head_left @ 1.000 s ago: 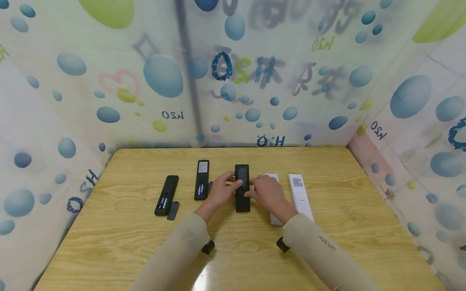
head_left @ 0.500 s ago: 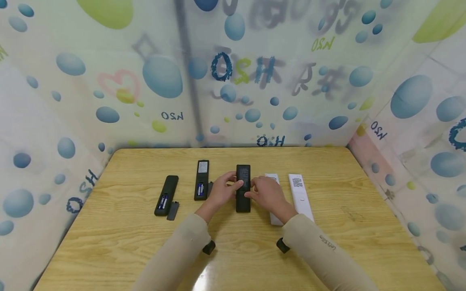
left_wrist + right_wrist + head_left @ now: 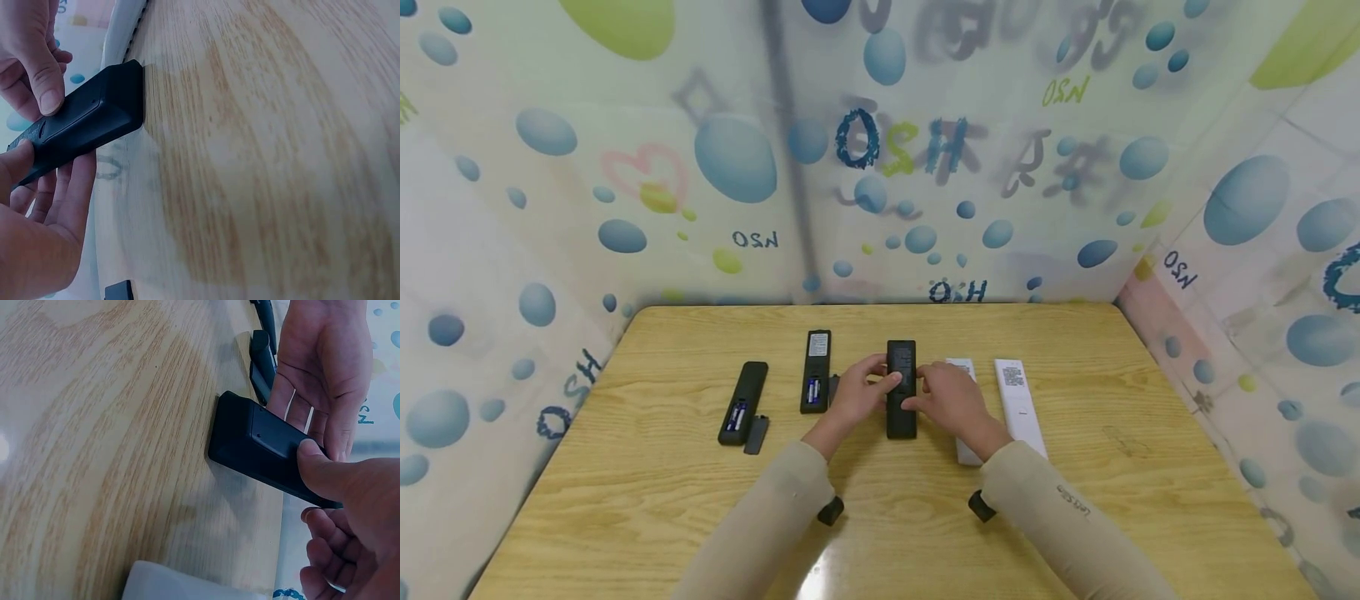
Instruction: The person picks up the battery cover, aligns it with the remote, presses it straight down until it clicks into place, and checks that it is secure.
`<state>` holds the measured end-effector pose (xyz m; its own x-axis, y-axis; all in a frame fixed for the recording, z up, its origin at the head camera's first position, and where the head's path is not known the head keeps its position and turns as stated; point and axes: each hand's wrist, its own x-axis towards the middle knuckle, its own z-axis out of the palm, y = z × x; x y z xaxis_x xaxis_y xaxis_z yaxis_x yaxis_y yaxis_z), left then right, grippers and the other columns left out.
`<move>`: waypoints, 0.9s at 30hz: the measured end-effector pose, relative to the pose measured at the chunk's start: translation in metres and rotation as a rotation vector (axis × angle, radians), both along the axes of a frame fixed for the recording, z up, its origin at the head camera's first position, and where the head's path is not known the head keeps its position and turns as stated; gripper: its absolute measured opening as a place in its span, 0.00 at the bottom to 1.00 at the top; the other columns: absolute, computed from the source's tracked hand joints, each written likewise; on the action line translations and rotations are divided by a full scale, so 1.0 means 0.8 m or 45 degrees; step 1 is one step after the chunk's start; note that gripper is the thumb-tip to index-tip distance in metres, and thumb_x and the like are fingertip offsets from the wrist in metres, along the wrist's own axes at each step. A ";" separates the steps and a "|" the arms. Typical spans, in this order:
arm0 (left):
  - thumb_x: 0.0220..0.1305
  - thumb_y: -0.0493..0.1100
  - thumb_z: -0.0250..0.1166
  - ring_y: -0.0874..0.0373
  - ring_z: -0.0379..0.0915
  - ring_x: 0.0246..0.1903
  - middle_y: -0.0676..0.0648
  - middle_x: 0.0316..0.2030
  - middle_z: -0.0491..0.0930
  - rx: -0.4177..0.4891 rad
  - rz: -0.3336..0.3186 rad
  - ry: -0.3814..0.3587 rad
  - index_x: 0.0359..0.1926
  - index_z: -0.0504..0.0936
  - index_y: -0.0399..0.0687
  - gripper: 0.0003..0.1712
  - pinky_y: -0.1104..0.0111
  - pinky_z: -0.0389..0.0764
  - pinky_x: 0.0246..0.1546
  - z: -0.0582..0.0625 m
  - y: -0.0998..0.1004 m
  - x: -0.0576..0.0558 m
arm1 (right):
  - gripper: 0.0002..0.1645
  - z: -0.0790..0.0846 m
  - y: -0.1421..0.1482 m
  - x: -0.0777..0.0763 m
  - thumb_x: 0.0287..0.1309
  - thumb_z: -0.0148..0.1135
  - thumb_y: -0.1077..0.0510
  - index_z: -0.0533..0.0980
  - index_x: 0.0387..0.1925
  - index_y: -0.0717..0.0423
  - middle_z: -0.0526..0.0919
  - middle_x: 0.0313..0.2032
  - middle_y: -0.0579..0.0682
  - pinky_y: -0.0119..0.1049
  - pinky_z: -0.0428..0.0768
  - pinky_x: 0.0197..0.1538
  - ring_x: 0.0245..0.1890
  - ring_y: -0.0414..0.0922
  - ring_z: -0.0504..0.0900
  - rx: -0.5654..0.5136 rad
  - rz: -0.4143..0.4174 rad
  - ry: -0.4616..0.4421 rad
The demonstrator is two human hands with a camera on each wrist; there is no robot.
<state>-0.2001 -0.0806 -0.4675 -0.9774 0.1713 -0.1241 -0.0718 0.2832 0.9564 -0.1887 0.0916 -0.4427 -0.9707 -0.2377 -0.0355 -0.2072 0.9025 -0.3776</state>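
A black remote control (image 3: pixel 901 421) is held back side up, its length pointing away from me, between both hands. My left hand (image 3: pixel 853 398) grips its left side, thumb on the back and fingers underneath. From the other side, my right hand (image 3: pixel 953 402) holds it. In the right wrist view, the right thumb (image 3: pixel 319 469) presses on the battery cover (image 3: pixel 275 434), which sits in place, and the other fingers curl by the lower edge. The near end of the remote lies close over the wooden table in the left wrist view.
To the left lie two black remotes, one angled (image 3: pixel 748 387) and one straight (image 3: pixel 817 346), with batteries showing and covers off; one loose cover (image 3: pixel 757 435) lies beside the angled one. Two white remotes, one outer (image 3: pixel 1018 400) and one partly behind my right hand (image 3: pixel 964 454), lie right. A patterned wall (image 3: pixel 880 250) stands behind.
The black remote has shifted very slightly to the right with my left hand. The right thumb keeps its place on the cover, and the other remotes have not moved.
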 end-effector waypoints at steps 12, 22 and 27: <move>0.68 0.49 0.62 0.54 0.80 0.37 0.43 0.48 0.76 -0.044 -0.004 0.016 0.61 0.76 0.58 0.22 0.61 0.87 0.33 0.000 0.000 0.003 | 0.20 -0.007 -0.001 -0.001 0.52 0.71 0.42 0.81 0.38 0.52 0.77 0.26 0.45 0.33 0.67 0.27 0.25 0.42 0.72 -0.086 -0.068 -0.006; 0.68 0.50 0.63 0.55 0.79 0.35 0.44 0.47 0.77 -0.067 0.012 0.032 0.62 0.76 0.59 0.22 0.60 0.87 0.32 -0.002 0.003 0.002 | 0.18 -0.005 0.000 -0.005 0.54 0.70 0.42 0.81 0.35 0.52 0.76 0.23 0.45 0.33 0.66 0.26 0.23 0.43 0.71 -0.110 -0.079 -0.049; 0.68 0.50 0.62 0.55 0.79 0.35 0.43 0.47 0.78 -0.075 0.024 0.056 0.62 0.76 0.57 0.22 0.61 0.87 0.31 -0.002 0.004 0.003 | 0.19 -0.007 0.000 -0.007 0.54 0.70 0.42 0.81 0.38 0.52 0.77 0.24 0.45 0.33 0.67 0.26 0.24 0.43 0.72 -0.109 -0.083 -0.075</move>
